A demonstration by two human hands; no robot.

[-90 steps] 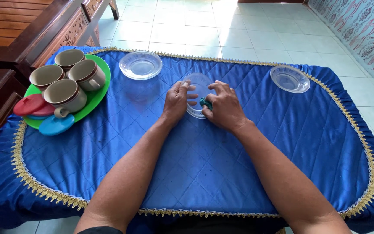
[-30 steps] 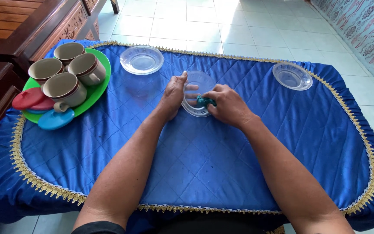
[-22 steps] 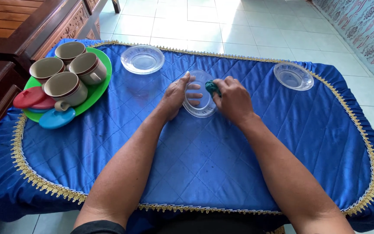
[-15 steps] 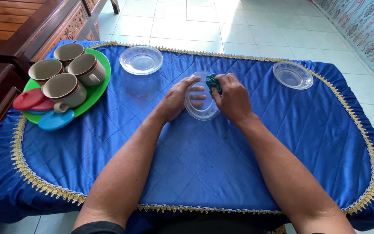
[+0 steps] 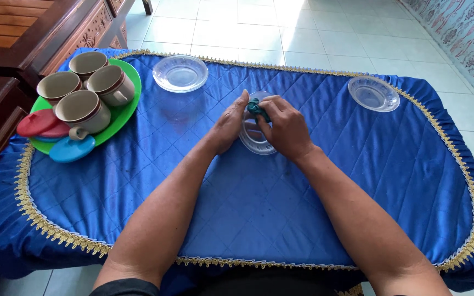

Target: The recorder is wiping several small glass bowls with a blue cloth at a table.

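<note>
At table centre, a saucer (image 5: 254, 137) sits between the left hand (image 5: 230, 124) and right hand (image 5: 284, 129). A second saucer (image 5: 180, 73) lies at eleven o'clock, a third (image 5: 373, 93) at two. A tray (image 5: 117, 121) of cups (image 5: 82, 112) occupies ten o'clock, lids (image 5: 71, 149) at its near edge.

No packages, labels, signs or screens anywhere in view — only unmarked tableware and cloth.
</note>
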